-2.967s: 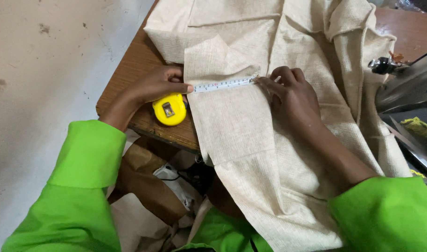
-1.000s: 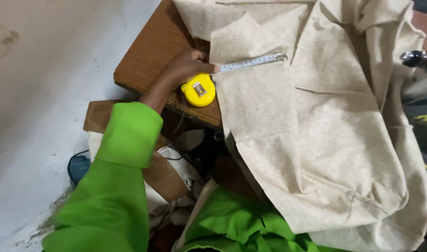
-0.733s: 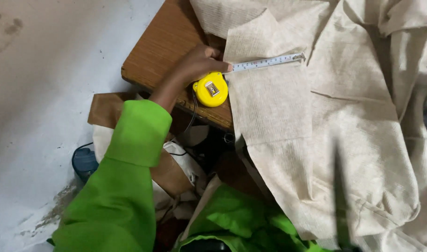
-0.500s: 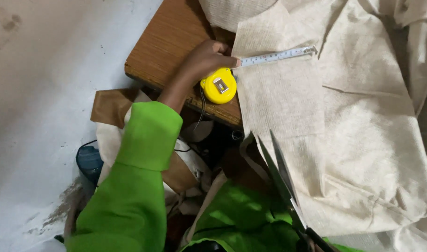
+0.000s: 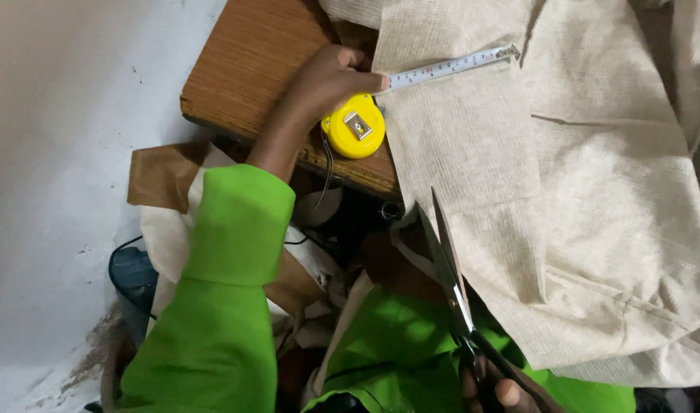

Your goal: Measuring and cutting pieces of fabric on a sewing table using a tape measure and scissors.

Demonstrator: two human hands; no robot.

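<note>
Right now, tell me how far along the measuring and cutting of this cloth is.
Done: the tape measure is laid across the beige cloth, pinned by the left hand. In hand: the right hand raises scissors, blades nearly closed, toward the cloth's edge. Left: no cut is visible yet.

A wooden table (image 5: 250,69) stands over a pale grey floor (image 5: 67,153). Below its edge lie brown paper pieces (image 5: 162,176) and pale cloth scraps (image 5: 166,237). A dark round container (image 5: 132,279) sits on the floor beside them, with thin dark cords (image 5: 323,172) hanging near.
</note>
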